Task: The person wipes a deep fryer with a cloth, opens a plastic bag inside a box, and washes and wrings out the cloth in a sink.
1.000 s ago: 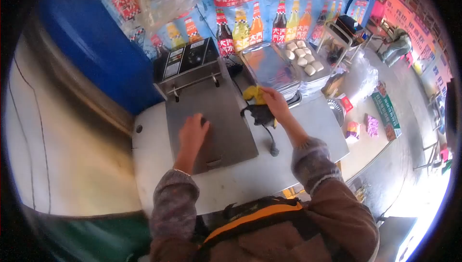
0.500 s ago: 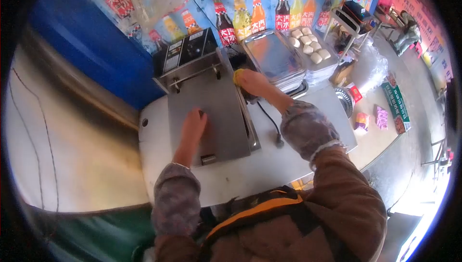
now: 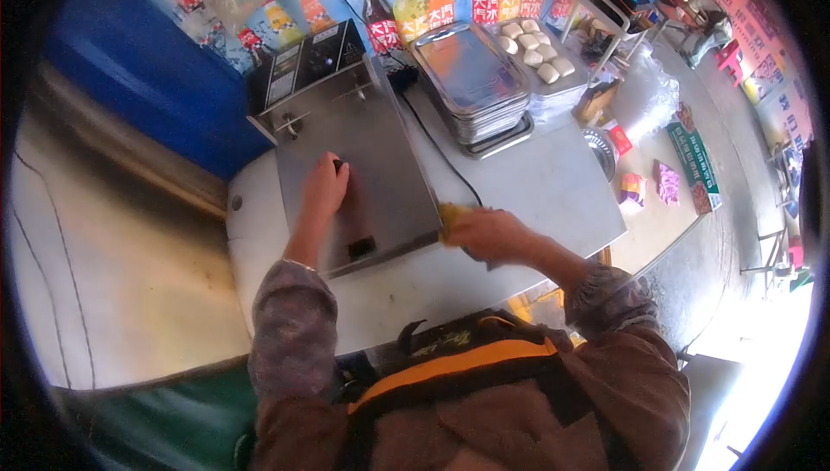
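Observation:
A metal appliance with a flat steel lid (image 3: 389,151) stands on the white table (image 3: 536,186). My left hand (image 3: 326,184) is closed round a small black knob on the lid. At the lid's right front corner, my right hand (image 3: 493,234) grips a yellow cloth (image 3: 450,220), somewhat blurred, against the side edge. A black cable (image 3: 445,151) runs along the appliance's right side and passes behind my right hand. The black control panel (image 3: 307,65) is at the back of the appliance.
Stacked metal trays (image 3: 475,82) stand behind on the right, beside a tray of white buns (image 3: 536,49). Farther right are a round metal dish (image 3: 601,151), snack packets (image 3: 667,182), a green box (image 3: 693,164) and a plastic bag (image 3: 647,95). A person sits in the far background.
My right hand has moved with the yellow cloth from the appliance's back right to its front right corner. My left hand stays on the knob. The camera view has shifted somewhat.

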Demonstrator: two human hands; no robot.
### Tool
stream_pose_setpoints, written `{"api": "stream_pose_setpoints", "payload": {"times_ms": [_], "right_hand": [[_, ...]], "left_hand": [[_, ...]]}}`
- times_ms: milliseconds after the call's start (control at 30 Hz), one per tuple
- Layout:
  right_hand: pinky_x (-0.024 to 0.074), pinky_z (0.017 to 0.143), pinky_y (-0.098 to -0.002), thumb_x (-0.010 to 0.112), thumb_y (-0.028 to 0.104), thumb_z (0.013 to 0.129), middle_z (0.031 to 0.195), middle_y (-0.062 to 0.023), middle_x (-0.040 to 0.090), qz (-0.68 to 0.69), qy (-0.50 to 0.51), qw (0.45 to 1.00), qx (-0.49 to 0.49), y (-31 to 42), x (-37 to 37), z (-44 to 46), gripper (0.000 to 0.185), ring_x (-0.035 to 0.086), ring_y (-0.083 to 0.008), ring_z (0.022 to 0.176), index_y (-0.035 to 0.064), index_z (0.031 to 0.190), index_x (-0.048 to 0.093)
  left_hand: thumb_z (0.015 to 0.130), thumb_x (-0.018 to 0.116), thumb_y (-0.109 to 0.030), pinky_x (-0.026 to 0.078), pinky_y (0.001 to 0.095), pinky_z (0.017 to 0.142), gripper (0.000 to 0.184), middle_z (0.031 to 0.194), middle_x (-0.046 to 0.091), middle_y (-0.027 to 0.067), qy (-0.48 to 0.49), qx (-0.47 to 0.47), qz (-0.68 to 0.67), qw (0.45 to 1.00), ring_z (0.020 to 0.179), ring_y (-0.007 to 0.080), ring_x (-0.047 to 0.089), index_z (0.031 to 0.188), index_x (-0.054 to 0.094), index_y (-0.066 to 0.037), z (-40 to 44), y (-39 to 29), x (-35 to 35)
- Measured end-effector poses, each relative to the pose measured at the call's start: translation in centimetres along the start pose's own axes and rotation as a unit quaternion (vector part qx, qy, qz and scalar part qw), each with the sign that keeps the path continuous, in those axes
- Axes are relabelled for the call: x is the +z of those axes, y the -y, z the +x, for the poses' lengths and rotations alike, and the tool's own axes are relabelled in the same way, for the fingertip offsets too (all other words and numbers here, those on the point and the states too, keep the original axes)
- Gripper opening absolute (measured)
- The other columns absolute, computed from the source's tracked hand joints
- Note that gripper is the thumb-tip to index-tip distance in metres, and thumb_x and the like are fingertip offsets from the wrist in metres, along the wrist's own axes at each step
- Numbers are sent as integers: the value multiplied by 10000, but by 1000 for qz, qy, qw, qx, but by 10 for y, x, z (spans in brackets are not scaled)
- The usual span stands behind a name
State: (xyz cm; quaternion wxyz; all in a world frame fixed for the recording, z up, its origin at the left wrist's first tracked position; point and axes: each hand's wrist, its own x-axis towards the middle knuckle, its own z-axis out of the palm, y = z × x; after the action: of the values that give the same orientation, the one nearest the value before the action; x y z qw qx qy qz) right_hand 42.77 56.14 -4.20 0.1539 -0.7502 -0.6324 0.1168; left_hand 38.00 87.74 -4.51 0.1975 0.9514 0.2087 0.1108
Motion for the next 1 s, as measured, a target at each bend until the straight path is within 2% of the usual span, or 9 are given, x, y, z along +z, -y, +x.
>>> {"api": "stream_pose_setpoints", "payload": {"times_ms": [67,100,167,267,367,700,800,900,1000], "right_hand": [[491,764,-346,553,120,770,880,-64,614,-7,211,977,-4,5,17,-13,127,599,-259,834,85,858,637],[487,745,-360,559,129,771,875,-90,617,92,193,977,16,9,6,-25,137,602,-260,822,69,863,642],[487,720,-358,543,117,774,874,-122,618,230,0,972,46,-17,23,-50,167,609,-275,795,58,896,641],[476,767,-316,501,86,768,925,-123,609,347,-166,895,227,-12,-8,-52,210,601,-275,848,51,926,634],[480,768,-336,506,88,764,980,-134,599,275,-300,891,201,-12,-7,-15,231,593,-297,875,41,965,611],[478,724,-395,523,109,766,858,-132,575,70,-208,967,127,23,21,6,215,576,-315,810,56,965,584],[477,736,-382,521,148,776,848,-124,593,59,-51,979,186,30,24,-3,207,581,-308,815,59,945,600],[479,752,-375,518,187,783,863,-123,609,184,-72,964,175,22,41,-31,214,586,-308,823,64,925,619],[480,745,-379,528,185,787,895,-144,609,224,-202,923,240,21,23,-31,220,592,-318,815,64,936,634]], "left_hand": [[844,550,-251,444,426,742,259,918,587,201,11,-6,-12,1000,871,378,561,953,505,-21,1,0,-5],[843,549,-256,444,423,747,262,924,589,202,12,-8,-12,1000,876,377,562,956,510,-23,2,0,-8],[843,549,-264,444,417,758,268,937,593,204,11,-15,-15,1000,887,375,563,963,520,-26,3,-3,-16],[843,547,-280,445,410,774,295,964,597,203,14,-9,-15,1000,903,369,565,979,539,-18,4,-5,-22],[843,544,-286,446,409,784,314,970,602,202,43,-7,12,999,908,363,568,986,553,-7,7,-7,-27],[836,543,-276,448,418,790,296,925,612,204,47,-8,38,998,888,359,574,952,572,-4,4,-10,-21],[830,550,-276,452,420,780,297,913,613,205,47,11,52,997,875,360,578,943,573,-2,7,-4,-12],[822,562,-270,457,423,762,297,900,615,205,36,3,24,999,862,361,580,935,572,4,7,-2,-4],[814,572,-263,460,427,747,293,894,615,204,28,-25,10,999,853,359,583,926,570,8,2,3,3]]}}
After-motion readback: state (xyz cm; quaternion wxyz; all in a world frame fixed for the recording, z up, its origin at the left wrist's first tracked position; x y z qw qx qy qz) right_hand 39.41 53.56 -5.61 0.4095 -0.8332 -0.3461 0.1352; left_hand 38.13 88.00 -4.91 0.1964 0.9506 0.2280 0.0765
